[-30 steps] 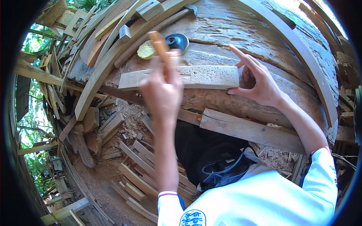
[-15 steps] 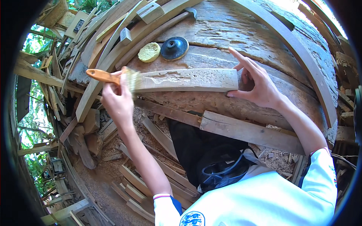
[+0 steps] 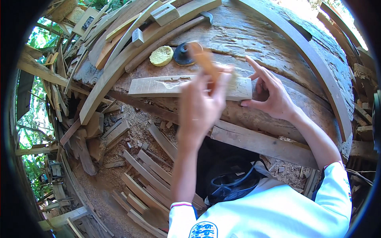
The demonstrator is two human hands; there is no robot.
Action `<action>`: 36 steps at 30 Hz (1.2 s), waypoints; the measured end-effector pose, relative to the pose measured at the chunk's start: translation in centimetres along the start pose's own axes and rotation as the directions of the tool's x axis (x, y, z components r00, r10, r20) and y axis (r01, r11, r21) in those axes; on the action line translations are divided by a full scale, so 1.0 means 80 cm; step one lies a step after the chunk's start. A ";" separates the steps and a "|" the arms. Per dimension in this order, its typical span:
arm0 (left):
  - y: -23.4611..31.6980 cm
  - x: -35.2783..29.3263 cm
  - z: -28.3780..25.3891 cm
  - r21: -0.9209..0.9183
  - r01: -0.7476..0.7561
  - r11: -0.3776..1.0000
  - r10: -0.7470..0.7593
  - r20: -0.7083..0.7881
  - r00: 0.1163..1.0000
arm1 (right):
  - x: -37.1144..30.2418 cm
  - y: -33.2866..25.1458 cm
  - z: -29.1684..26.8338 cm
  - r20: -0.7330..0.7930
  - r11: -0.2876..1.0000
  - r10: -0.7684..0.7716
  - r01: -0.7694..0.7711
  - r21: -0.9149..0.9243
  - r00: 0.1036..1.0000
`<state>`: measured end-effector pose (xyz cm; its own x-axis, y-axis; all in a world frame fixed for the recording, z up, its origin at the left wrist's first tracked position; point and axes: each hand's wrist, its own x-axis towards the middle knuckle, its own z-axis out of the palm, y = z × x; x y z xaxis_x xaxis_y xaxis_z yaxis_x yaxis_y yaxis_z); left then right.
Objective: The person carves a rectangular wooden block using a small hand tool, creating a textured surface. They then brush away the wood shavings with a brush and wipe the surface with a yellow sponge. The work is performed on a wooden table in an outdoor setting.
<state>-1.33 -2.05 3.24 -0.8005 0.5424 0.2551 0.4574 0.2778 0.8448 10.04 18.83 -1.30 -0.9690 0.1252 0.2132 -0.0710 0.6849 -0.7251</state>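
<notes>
A pale wooden board with a rough carved hollow lies across the weathered wooden bench. Above its right half, my left hand grips a paintbrush with an orange-brown wooden handle; hand and brush are blurred by motion. The bristles are partly hidden behind my fingers and seem to meet the board's top. At the board's right end, my right hand is spread, thumb near the front edge and fingers behind the end, steadying or nearly touching it.
Beyond the board sit a round yellow pad and a black disc. A hammer-like tool and curved planks lie at left; another long curved plank arcs at right. Wood strips and shavings cover the ground below.
My left hand has swept the paintbrush from the board's left end to the right, over its right half. My right hand has stayed at the right end.
</notes>
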 end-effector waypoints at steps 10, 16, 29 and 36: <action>-0.072 0.022 -0.110 0.504 0.151 0.851 0.079 -0.406 0.910 | 0.003 -0.007 -0.002 0.031 0.999 0.036 -0.036 0.016 0.999; 0.008 -0.021 0.036 0.126 -0.315 0.941 0.320 -0.027 0.947 | 0.005 -0.005 0.003 0.016 0.999 -0.031 0.032 -0.005 0.999; -0.115 0.013 -0.156 0.481 0.125 0.867 0.144 -0.484 0.863 | 0.001 -0.006 0.007 -0.015 0.999 0.027 -0.027 0.016 1.000; -0.023 -0.022 0.018 0.277 -0.340 0.899 0.378 -0.094 0.921 | 0.001 0.016 0.008 -0.051 0.993 -0.098 0.095 -0.069 0.994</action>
<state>-0.21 -2.41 0.56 -0.6009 0.5298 0.5986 0.7908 0.2847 0.5418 9.70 19.25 -2.59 -0.9440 0.0934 0.3165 -0.1462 0.7415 -0.6549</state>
